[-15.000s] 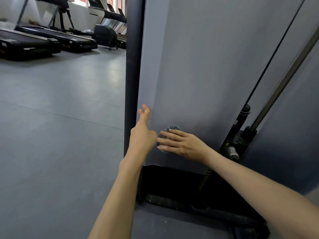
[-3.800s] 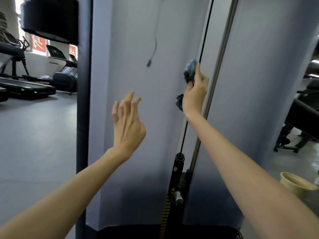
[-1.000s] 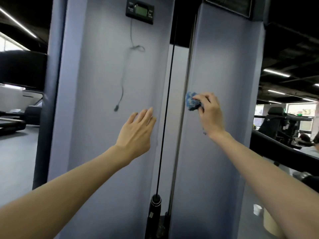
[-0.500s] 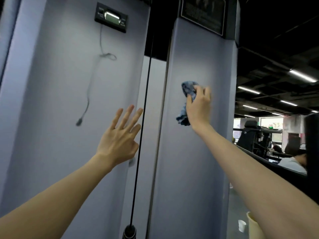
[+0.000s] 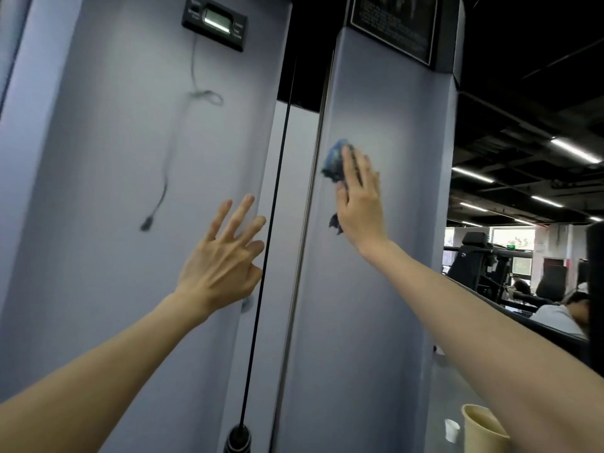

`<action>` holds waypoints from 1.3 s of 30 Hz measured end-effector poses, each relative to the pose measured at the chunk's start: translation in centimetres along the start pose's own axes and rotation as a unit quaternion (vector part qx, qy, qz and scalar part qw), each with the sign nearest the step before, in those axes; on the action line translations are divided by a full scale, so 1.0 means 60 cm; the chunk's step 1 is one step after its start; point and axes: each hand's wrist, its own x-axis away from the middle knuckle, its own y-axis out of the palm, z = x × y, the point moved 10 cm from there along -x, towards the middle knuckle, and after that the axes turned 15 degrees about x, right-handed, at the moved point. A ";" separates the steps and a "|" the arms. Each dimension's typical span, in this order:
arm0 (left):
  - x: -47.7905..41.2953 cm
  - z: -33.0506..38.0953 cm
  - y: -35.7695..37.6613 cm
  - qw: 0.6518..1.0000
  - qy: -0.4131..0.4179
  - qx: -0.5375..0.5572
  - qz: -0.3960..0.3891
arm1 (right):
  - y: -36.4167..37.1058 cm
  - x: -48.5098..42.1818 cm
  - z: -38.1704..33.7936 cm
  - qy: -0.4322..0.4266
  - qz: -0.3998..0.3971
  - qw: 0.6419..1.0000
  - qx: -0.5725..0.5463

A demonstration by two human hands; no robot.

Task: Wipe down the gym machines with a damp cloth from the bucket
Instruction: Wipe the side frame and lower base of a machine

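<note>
Tall grey-blue machine panel (image 5: 376, 289) runs up and down. My right hand (image 5: 359, 197), fingers straight, presses the crumpled blue cloth (image 5: 333, 158) flat on it; cloth pokes out up and left. My left hand (image 5: 225, 256) hangs spread, holding nothing.

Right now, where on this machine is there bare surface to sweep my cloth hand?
Free: the right panel below the cloth and right hand, between the steel rod and its outer edge; the left panel left of the dangling wire. Crowded: the gap with the black cable and rod, beside the left hand.
</note>
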 end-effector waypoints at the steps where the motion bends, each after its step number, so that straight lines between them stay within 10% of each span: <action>1: 0.000 0.002 -0.003 1.000 0.002 0.001 0.003 | -0.001 0.014 -0.008 -0.058 -0.022 0.998 0.013; 22: -0.063 0.081 0.007 0.991 -0.022 0.127 0.047 | -0.024 0.063 0.106 -0.155 -0.186 0.964 0.107; 33: -0.105 0.075 0.101 0.866 -0.377 0.308 0.111 | -0.032 0.096 0.156 -0.126 -0.166 0.975 0.075; 39: -0.092 0.084 0.097 0.873 -0.362 0.305 0.117 | -0.062 0.067 0.204 0.007 -0.130 0.985 0.110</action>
